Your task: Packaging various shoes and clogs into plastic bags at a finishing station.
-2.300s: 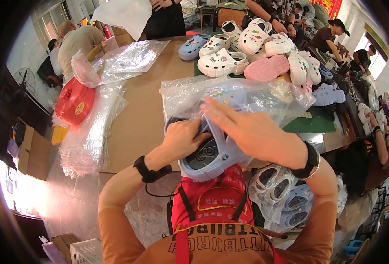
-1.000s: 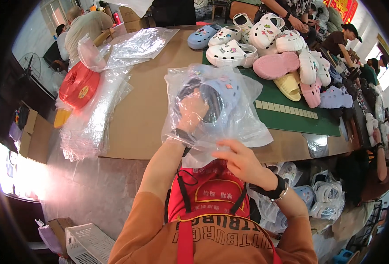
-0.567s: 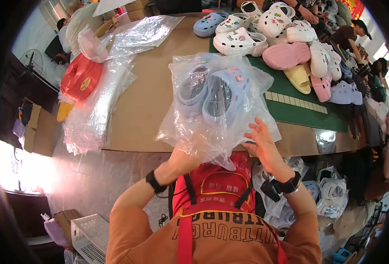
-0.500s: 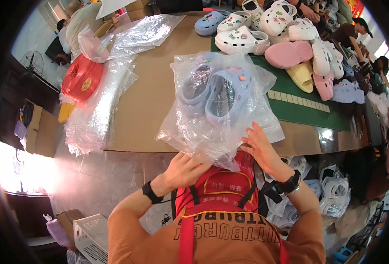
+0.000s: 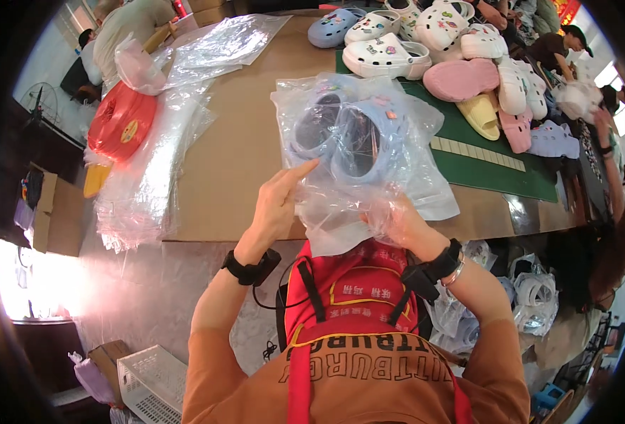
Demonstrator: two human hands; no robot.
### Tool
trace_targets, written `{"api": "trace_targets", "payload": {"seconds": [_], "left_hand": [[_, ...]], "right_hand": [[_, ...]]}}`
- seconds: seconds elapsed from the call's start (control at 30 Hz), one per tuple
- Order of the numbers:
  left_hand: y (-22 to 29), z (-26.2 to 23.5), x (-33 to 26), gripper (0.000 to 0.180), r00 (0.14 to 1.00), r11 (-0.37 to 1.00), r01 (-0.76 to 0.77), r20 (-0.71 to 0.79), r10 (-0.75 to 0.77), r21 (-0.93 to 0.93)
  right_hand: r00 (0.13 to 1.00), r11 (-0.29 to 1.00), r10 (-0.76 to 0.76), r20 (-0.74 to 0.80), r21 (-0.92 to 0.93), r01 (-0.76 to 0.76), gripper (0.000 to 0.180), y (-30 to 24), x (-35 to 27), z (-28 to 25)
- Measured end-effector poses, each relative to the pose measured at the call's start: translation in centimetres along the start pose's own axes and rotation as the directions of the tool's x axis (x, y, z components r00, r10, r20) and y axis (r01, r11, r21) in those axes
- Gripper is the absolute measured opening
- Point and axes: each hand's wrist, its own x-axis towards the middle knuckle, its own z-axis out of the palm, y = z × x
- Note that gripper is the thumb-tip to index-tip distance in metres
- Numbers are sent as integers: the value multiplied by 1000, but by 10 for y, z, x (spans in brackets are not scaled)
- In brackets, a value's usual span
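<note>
A clear plastic bag (image 5: pixel 334 230) lies on the table in front of me, with a pair of light blue clogs (image 5: pixel 387 145) inside, their heel ends toward me. My left hand (image 5: pixel 273 212) is at the bag's left edge, its index finger stretched out over the plastic; its lower fingers are partly hidden. My right hand (image 5: pixel 403 220) is closed on the gathered near end of the bag, and crumpled film covers part of its fingers.
Behind the bag, white clogs (image 5: pixel 387 58), a pink sole (image 5: pixel 461 83) and a yellow slipper (image 5: pixel 481 116) crowd a green mat (image 5: pixel 461 177). Flat plastic bags (image 5: pixel 146 173) and a red roll (image 5: pixel 123 121) lie at left. Bagged clogs (image 5: pixel 536 304) are below right. Other people work farther back.
My left hand has moved up along the bag's left side, its index finger now extended. My right hand has closed on the bag's near end, which is folded back toward the clogs.
</note>
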Motion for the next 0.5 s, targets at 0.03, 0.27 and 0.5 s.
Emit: {"api": "trace_targets", "payload": {"seconds": [0.03,0.27,0.5], "left_hand": [[7,1,7,38,998,1000,17,64,-16,-19],[13,12,33,17,996,996,-83,-38,85,41],[73,32,71,17,855,919,-387,-346,387,72]], "right_hand": [[993,975,-89,79,-197,103,17,-1,1,-6],[923,793,-381,47,-496,353,40,-20,12,-3],[883,721,-368,-290,-689,74,40,-115,-34,-5]]}}
